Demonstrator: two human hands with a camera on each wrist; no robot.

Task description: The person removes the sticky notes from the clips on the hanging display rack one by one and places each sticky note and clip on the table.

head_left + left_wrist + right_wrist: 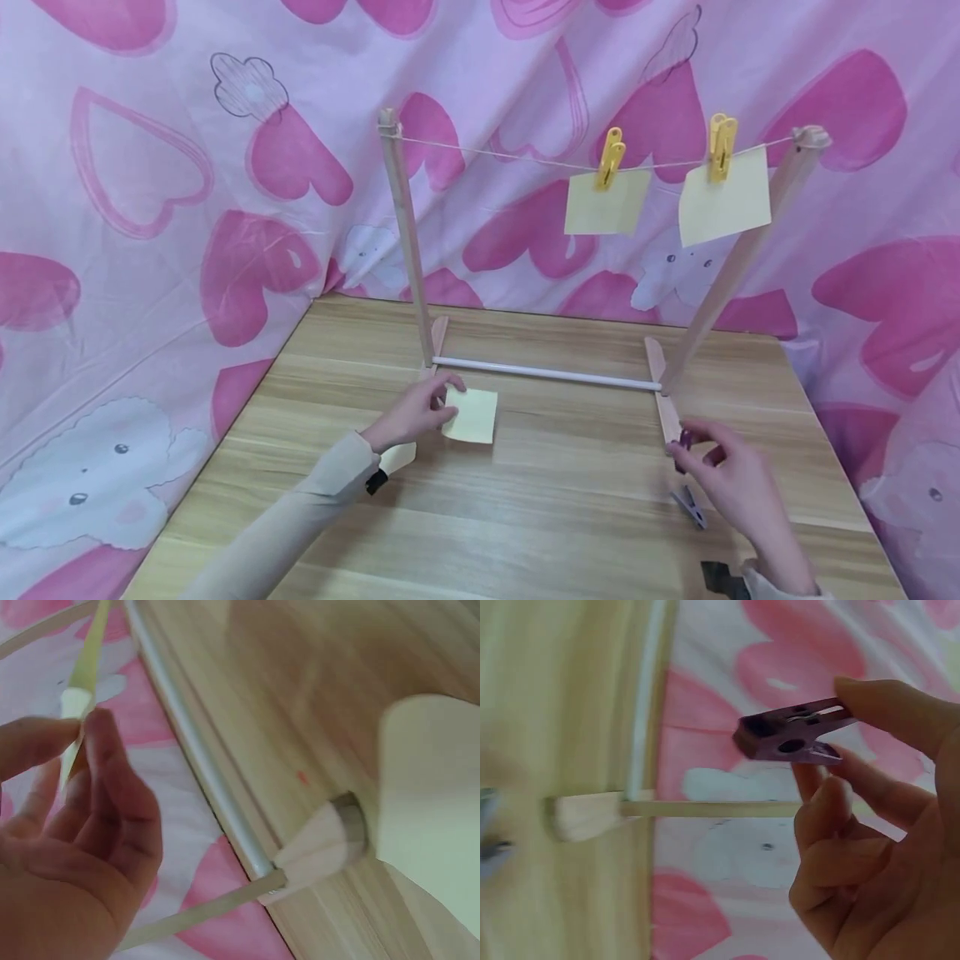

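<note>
Between thumb and fingers, my left hand pinches a pale yellow sticky note by its left edge. The left wrist view shows that note nearly edge-on. My right hand holds a dark purple clothespin between the thumb and a finger, its nose pointing away from the palm. Below that hand, a grey clothespin lies on the table. Another pale yellow note shows beside my left wrist, partly hidden by the sleeve.
A wooden frame with left post and right post carries a string. Yellow clothespins hold notes on it. A white rod joins the feet. A pink heart-patterned cloth hangs behind.
</note>
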